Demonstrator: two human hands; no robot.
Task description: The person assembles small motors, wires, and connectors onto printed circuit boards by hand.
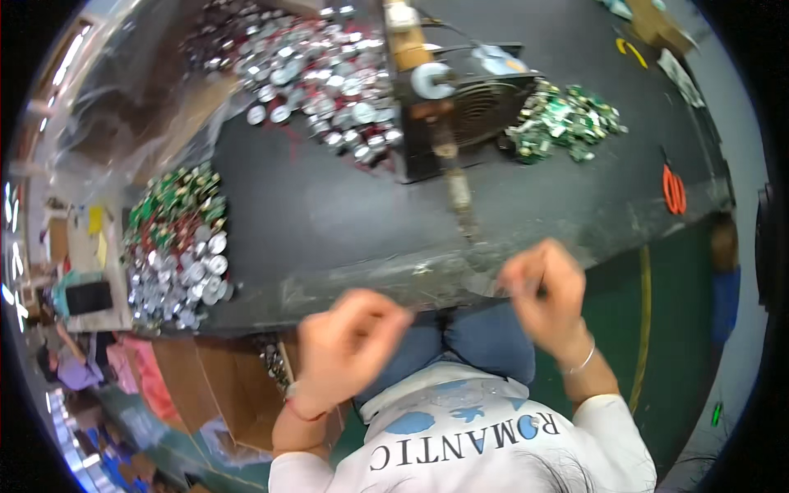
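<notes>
Both my hands are raised in front of the table's near edge, slightly blurred. My left hand (349, 345) is closed, with thumb and fingers pressed together toward the right. My right hand (549, 294) is also closed in a pinch, its fingertips pointing left. Whatever either hand may hold is too small or blurred to make out. Between and beyond them, a soldering iron (456, 185) reaches down toward the table edge, nearest my right hand. Behind it stands a black square fan (485, 107).
Silver round parts with red wires (320, 78) form a heap at the back. More silver parts joined with green boards (181, 246) lie left; small green circuit boards (567, 122) lie right. Orange-handled snips (673, 189) and yellow-handled pliers (631, 52) rest rightward. A cardboard box (205, 378) stands below left.
</notes>
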